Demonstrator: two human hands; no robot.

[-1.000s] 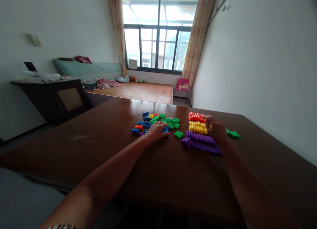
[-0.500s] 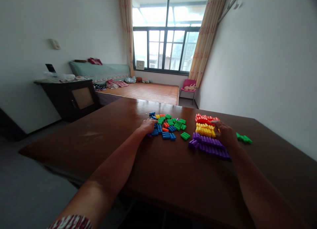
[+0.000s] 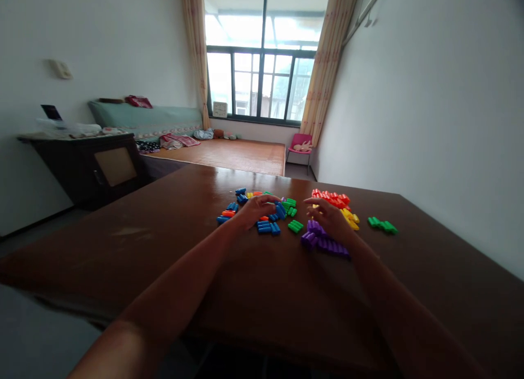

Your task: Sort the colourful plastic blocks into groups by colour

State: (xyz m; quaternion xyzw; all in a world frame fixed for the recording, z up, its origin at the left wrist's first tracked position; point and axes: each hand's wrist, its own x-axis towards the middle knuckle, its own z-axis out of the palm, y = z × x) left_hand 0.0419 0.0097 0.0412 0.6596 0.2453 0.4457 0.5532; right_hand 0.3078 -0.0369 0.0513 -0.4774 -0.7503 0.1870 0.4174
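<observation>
My left hand [image 3: 257,209] is over the mixed pile, its fingers closed on a blue ridged plastic block [image 3: 280,210]. Around it lie more blue blocks [image 3: 264,228], a few orange ones [image 3: 228,213] and green blocks [image 3: 295,226]. To the right, my right hand [image 3: 329,216] hovers above the sorted rows with its fingers apart and nothing in them. Beneath and beside it are rows of red blocks [image 3: 331,197], yellow blocks [image 3: 351,219] and purple blocks [image 3: 332,246]; the hand hides part of the yellow and purple rows.
A short row of green blocks [image 3: 382,224] lies farther right on the brown table [image 3: 262,291]. Beyond the table are a bed [image 3: 241,154], a dark cabinet [image 3: 85,166] and a pink chair [image 3: 300,141] by the window.
My left hand has moved right across the pile and now holds a blue block. My right hand has shifted left, off the red and yellow rows. The camera view has turned slightly right.
</observation>
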